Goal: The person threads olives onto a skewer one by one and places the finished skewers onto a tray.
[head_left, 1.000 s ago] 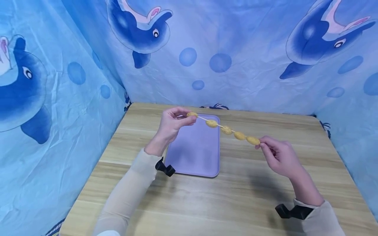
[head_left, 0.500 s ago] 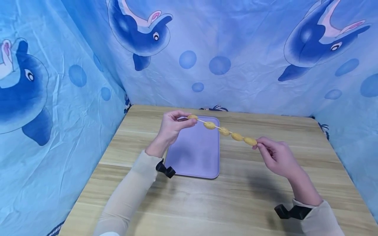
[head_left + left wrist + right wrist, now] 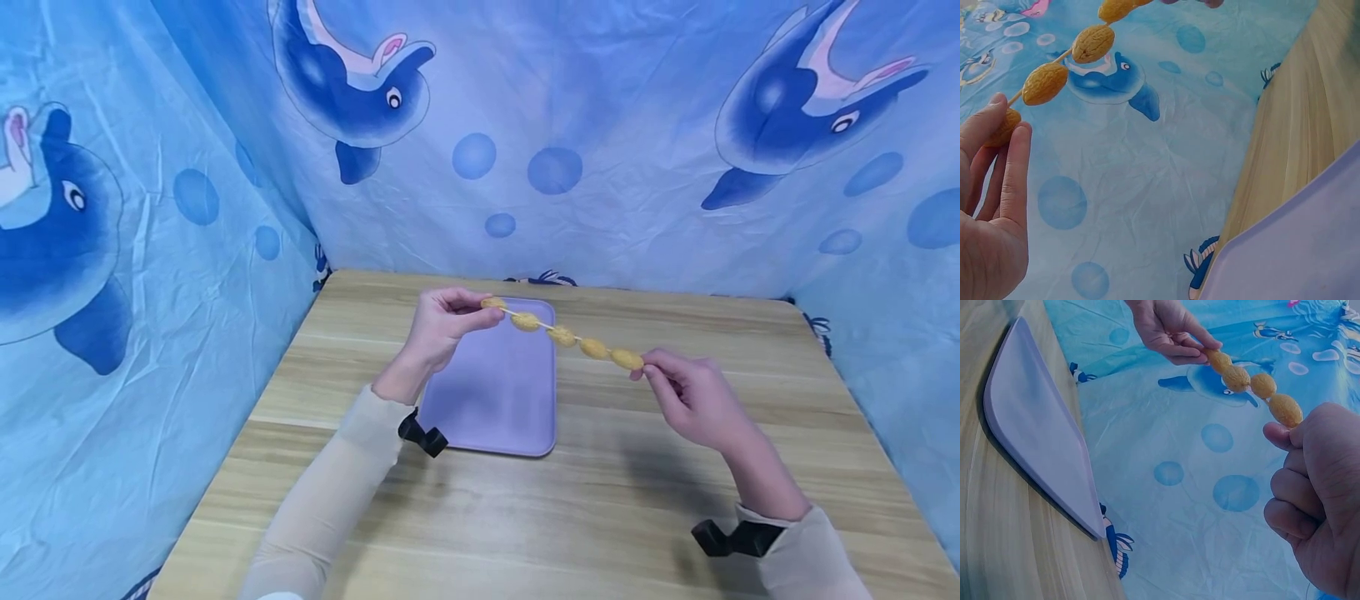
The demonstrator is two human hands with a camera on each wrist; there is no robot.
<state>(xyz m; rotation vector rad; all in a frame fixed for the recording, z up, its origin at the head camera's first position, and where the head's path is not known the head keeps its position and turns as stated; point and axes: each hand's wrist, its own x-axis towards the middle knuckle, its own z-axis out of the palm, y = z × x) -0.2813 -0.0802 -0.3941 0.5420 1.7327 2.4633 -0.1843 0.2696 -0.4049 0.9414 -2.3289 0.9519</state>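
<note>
A thin pale skewer [image 3: 545, 326] bears several yellow-brown oval pieces [image 3: 561, 336], held in the air above the table and slanting down to the right in the head view. The left hand [image 3: 442, 325] pinches the leftmost piece [image 3: 1005, 130] between thumb and fingers; that piece is partly covered by them. At the other end, the right hand [image 3: 693, 396] pinches the skewer's tip close against the last piece [image 3: 1285, 410], its remaining fingers curled in. Wrinkles show on the pieces in the left wrist view. Below the left hand lies a lilac rectangular tray [image 3: 495, 400], flat on the table.
The wooden table [image 3: 600, 508] has light plank grain. Blue cloth [image 3: 517, 108] printed with dolphins and bubbles hangs behind it and along both sides. A black wrist mount [image 3: 423, 432] sits on the left sleeve, another mount [image 3: 735, 539] on the right.
The gap between the leftmost piece and its neighbour has narrowed. The right hand has shifted slightly left with the skewer, closer to the left hand. The head view has tilted a little.
</note>
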